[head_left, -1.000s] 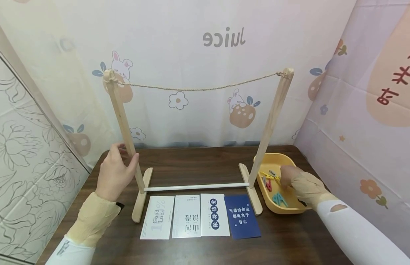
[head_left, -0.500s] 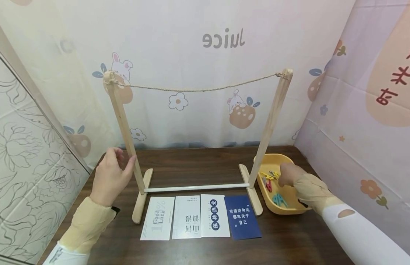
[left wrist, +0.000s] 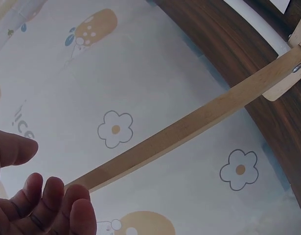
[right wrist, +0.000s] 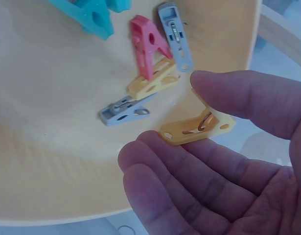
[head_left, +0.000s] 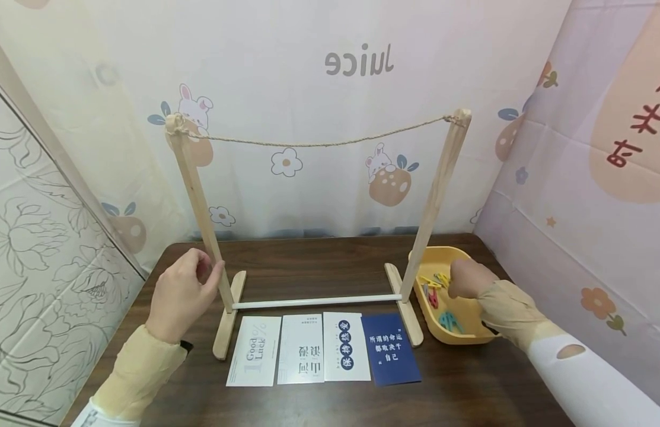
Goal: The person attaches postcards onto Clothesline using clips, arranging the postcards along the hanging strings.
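In the right wrist view my right hand (right wrist: 214, 181) pinches a yellow clothespin (right wrist: 177, 134) between thumb and fingers. That hand (head_left: 471, 279) is inside the yellow basin (head_left: 442, 256) in the head view, where it hides the clothespin. Under it in the basin lie a pink clothespin (right wrist: 144, 46), a second yellow one (right wrist: 144, 86), two grey-blue ones and teal ones (right wrist: 94, 17). My left hand (head_left: 182, 292) is beside the left post (head_left: 193, 184) of a wooden frame, its fingers loosely bent and holding nothing. A sagging twine line (head_left: 324, 145) joins the frame's post tops.
In front of the frame lie several cards in a row, including a "Good Luck" card (head_left: 254, 365) and a dark blue card (head_left: 391, 370). A white crossbar (head_left: 316, 302) links the frame's feet low over the dark wooden table (head_left: 308, 258). Printed curtains (head_left: 308, 196) stand behind.
My left hand has shifted first left, then down and back toward the post's lower part. My right hand stays in the basin, moving only slightly.
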Motion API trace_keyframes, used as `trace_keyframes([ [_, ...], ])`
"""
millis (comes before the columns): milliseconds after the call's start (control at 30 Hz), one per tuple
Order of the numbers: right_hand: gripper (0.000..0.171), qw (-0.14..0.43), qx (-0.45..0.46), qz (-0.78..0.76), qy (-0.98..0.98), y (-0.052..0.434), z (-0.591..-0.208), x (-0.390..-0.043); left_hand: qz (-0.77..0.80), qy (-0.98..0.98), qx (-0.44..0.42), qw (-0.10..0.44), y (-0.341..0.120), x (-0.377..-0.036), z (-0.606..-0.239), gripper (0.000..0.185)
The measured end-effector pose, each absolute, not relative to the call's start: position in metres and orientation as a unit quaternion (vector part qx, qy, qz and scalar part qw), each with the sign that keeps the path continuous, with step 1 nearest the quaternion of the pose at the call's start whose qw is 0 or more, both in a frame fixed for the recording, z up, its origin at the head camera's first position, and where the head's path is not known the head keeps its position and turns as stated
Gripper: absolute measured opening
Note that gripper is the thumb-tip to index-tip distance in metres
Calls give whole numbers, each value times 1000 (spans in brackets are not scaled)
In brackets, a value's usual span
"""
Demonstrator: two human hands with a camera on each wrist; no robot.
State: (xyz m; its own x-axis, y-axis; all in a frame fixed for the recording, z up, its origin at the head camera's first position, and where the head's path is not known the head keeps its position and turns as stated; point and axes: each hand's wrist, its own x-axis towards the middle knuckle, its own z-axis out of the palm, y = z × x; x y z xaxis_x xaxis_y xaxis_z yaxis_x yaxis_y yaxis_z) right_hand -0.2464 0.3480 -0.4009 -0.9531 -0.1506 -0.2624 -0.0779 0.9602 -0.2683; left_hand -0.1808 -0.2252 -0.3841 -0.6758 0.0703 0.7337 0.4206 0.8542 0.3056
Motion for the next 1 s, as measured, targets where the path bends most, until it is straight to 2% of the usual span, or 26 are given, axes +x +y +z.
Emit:
trace_keyframes([
  [633, 44, 108, -84, -136, 981, 328, -383, -222, -208, -899, -187, 338, -218, -177, -403, 20],
  [1000, 45, 70, -128, -133, 980, 317, -382, -210, -195, -921, -189, 279, -215, -179, -413, 18],
])
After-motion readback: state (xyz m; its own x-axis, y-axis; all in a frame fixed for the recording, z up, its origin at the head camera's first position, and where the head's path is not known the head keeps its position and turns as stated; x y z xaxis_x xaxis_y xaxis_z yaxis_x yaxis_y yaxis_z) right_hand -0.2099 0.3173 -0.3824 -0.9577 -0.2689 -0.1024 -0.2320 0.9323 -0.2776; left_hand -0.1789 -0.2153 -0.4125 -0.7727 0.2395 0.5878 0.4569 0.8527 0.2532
